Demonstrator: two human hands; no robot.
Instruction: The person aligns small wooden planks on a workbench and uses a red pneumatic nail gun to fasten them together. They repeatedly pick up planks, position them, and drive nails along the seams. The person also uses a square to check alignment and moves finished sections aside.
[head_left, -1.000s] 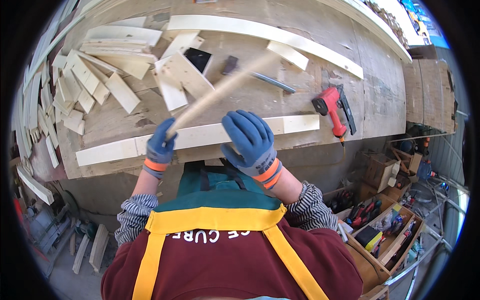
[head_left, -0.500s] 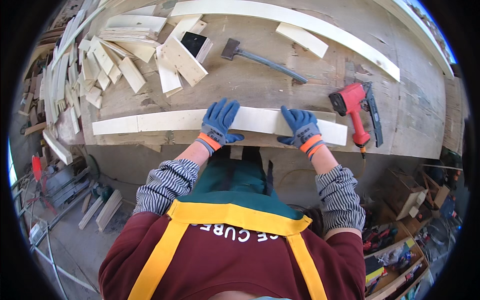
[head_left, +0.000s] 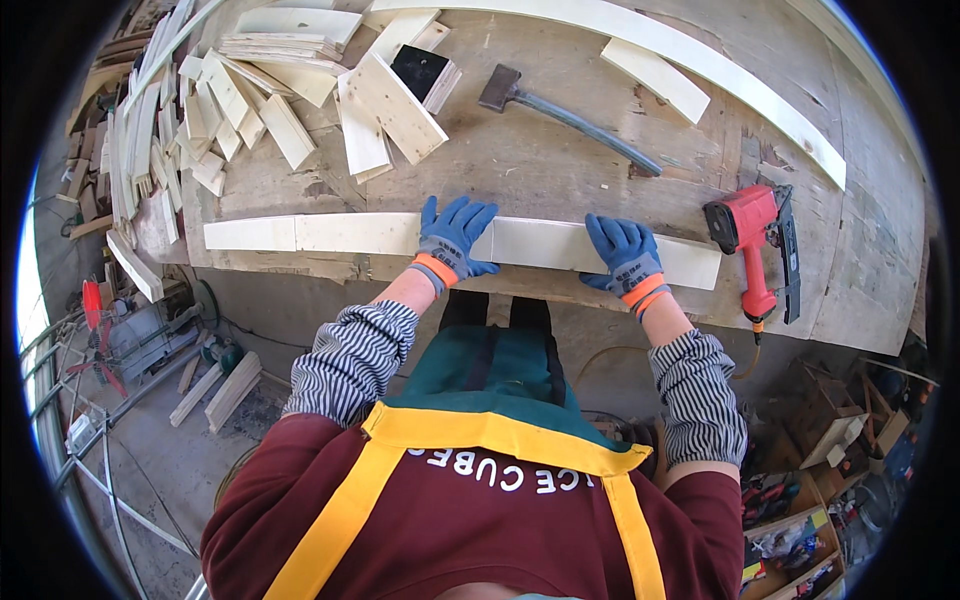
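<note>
A plywood workbench (head_left: 540,185), its face scuffed and flaking in patches, fills the upper part of my head view, with a grey floor (head_left: 150,500) below on the left. Along the bench's near edge I see a long wooden strip (head_left: 355,233), its long axis running left to right across the person's front. It looks gently bowed, its right end slanting a little nearer the body and pointing just below the red nail gun (head_left: 748,218). The wood is pale and smooth, flat-faced, with crosswise seams dividing it into lengths. I have the left hand (head_left: 455,242) near its middle and the right hand (head_left: 624,256) closer to the right end; both grasp the strip, fingers across the face and thumbs at the near edge. The gloves are blue over the fingers, with grey backs and orange cuffs. Beyond them, a hammer (head_left: 585,127) with a blocky dark head and a grey shaft lies slantwise. Farther off I make out a curved pale board (head_left: 690,58) and, at left, a jumble of flat offcuts (head_left: 290,130).
</note>
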